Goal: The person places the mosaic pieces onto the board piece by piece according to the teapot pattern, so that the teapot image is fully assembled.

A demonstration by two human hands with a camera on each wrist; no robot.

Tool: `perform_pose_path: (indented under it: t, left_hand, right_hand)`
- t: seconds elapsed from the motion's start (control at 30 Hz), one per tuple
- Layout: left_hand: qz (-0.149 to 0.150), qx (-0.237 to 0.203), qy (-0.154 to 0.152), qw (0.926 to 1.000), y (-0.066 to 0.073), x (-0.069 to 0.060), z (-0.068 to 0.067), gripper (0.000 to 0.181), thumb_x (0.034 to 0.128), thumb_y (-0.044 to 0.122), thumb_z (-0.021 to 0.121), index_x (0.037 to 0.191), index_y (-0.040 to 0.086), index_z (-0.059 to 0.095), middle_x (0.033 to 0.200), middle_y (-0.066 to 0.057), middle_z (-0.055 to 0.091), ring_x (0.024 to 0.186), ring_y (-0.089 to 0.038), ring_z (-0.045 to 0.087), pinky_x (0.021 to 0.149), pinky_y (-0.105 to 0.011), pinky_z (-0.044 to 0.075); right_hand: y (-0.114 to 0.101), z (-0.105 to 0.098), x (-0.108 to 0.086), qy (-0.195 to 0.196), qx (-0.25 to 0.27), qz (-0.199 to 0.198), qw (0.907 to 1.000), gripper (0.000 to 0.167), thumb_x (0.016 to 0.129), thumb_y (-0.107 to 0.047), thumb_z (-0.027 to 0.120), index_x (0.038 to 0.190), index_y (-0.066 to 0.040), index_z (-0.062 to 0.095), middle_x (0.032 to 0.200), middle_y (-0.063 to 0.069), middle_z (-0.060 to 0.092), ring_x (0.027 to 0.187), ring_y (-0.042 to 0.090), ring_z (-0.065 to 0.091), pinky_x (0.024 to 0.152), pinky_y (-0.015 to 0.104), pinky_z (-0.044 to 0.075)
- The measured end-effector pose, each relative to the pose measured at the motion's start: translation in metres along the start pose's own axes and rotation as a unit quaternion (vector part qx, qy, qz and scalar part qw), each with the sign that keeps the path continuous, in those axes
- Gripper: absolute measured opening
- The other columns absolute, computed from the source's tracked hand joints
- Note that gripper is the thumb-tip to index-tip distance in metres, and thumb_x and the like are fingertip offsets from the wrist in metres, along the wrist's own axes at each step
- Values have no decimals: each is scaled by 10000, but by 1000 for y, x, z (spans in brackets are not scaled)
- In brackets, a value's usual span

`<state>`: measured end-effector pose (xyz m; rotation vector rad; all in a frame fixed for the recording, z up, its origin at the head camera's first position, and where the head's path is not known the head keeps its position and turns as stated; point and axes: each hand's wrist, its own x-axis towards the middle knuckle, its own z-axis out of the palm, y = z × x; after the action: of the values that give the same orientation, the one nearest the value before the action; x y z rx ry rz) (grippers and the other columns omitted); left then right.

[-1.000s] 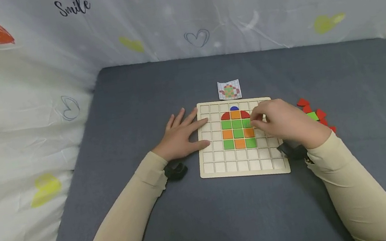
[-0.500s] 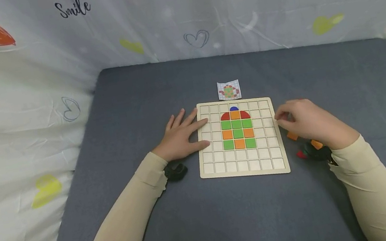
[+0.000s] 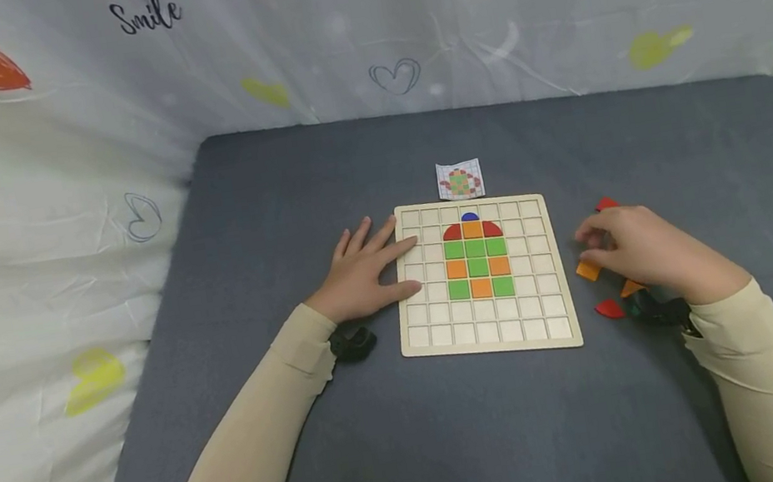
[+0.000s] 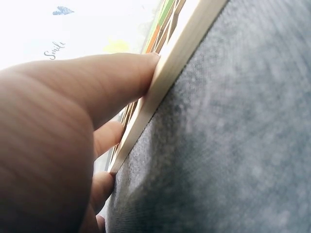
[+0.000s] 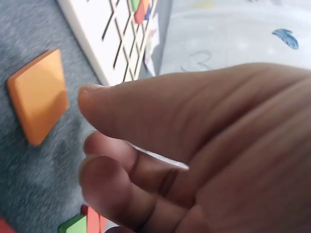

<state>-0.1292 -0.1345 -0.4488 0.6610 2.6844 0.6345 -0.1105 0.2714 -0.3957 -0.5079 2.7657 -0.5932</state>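
The left hand [image 3: 362,278] lies with spread fingers on the left edge of the pale gridded board [image 3: 487,347]; in the left wrist view its thumb touches the board's side [image 4: 175,63]. Green, orange, red and blue pieces fill the middle of the grid. To the right of the board, the right hand [image 3: 638,247] hovers over loose pieces, fingers bent, thumb and fingertips apart, with nothing seen between them. An orange square [image 3: 588,271] lies just below its fingertips, and shows beside the thumb as an orange piece [image 5: 41,97] in the right wrist view.
A small printed card [image 3: 459,180] lies behind the board. Near the right hand are a red piece [image 3: 609,309], an orange piece [image 3: 632,287] and another red piece [image 3: 606,203]. Patterned cloth [image 3: 509,11] hangs behind the grey table [image 3: 360,456].
The right hand has moved right, from above the board to the loose pieces, and its thumb and fingertips have parted. The left hand stays in place.
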Motion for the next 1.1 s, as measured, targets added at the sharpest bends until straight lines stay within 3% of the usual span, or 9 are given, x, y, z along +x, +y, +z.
perform_pose_path:
  t: [0.23,0.43,0.73,1.1]
  left_hand:
    - [2,29,-9,10000,1,-1,-2,787,974,644,639,1649,341,371,1775,20,79,1636,-300,-87,1289,-552,-108]
    - [-31,45,9,10000,1,0,-1,786,973,654,633,1647,342,376,1775,16,88,1636,-305,-79,1291,-553,-100]
    - [-27,36,-4,10000,2,0,-1,790,970,647,644,1647,337,378,1775,22,78,1636,-304,-83,1290,-552,-107]
    - [36,1,-3,10000,1,0,-2,785,975,642,642,1646,329,383,1776,15,82,1636,-313,-75,1288,-562,-101]
  right_hand:
    - [7,2,-5,-175,-68,127,9997,293,926,-199,817,1120,12,759,900,19,731,814,178,649,725,379,532]
    - [6,6,-6,-369,41,238,9990,287,908,-247,846,1064,-22,763,915,28,726,829,188,642,700,364,529]
    - [-3,9,-7,-296,175,94,9994,185,899,-190,852,954,-94,704,825,-32,674,721,126,581,643,320,492]
    - [-34,7,-9,222,395,-269,9986,175,877,-142,861,871,-129,687,748,-58,647,619,124,535,583,260,466]
